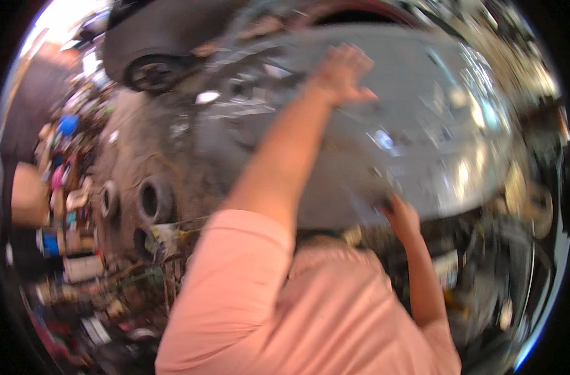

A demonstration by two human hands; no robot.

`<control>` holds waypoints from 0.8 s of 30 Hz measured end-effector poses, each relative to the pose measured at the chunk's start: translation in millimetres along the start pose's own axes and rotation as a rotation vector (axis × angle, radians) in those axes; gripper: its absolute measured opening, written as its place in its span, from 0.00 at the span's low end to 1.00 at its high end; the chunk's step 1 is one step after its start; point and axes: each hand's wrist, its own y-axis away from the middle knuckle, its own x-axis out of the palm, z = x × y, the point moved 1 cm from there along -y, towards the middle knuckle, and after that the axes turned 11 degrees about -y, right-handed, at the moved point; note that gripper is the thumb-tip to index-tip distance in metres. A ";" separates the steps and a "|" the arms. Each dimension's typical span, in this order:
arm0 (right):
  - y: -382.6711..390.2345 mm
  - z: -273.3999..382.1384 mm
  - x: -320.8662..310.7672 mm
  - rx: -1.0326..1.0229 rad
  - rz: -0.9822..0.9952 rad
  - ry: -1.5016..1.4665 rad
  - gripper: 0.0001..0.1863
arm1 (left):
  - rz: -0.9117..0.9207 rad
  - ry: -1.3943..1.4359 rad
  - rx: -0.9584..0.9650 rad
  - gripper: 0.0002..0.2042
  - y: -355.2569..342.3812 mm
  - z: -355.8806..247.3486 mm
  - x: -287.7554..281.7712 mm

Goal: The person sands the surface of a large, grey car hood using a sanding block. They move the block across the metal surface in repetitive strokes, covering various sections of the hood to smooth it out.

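Grey and glossy, the car panel (416, 106) stretches beneath the left hand (344, 74), whose fingers spread wide above its far part; blur hides whether they touch. By the panel's near edge is the right hand (402, 215), fingers curled; I cannot tell whether it grips anything. Tyres (166, 200) sit well to the left.

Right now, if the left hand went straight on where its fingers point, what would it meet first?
Probably the far part of the grey panel beneath the left hand, with a reddish curved edge beyond; blur hides whether the hand touches the panel or would pass above it.
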 end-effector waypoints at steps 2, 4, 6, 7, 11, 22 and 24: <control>2.0 4.6 -2.4 -0.006 0.034 0.170 0.21 | 0.023 0.034 -0.049 0.48 12.2 5.0 -5.9; -14.9 26.7 4.6 -0.111 -0.040 0.143 0.21 | 0.059 -0.064 -0.077 0.50 18.6 21.5 -0.9; -20.8 33.4 7.4 -0.153 -0.034 0.193 0.21 | 0.058 -0.038 -0.088 0.50 20.4 21.6 -3.5; -21.1 32.8 9.5 -0.164 -0.027 0.216 0.21 | 0.076 -0.037 -0.092 0.50 21.1 20.8 -4.4; -14.3 15.6 -5.4 -0.231 0.007 0.202 0.20 | 0.118 0.006 -0.106 0.50 24.8 18.2 -3.0; -18.3 18.2 -13.7 -0.260 0.050 0.223 0.18 | 0.135 -0.006 -0.106 0.49 21.8 18.0 -5.8; -20.0 24.7 -11.0 -0.240 0.051 0.252 0.18 | 0.138 -0.012 -0.102 0.49 21.1 16.5 -6.1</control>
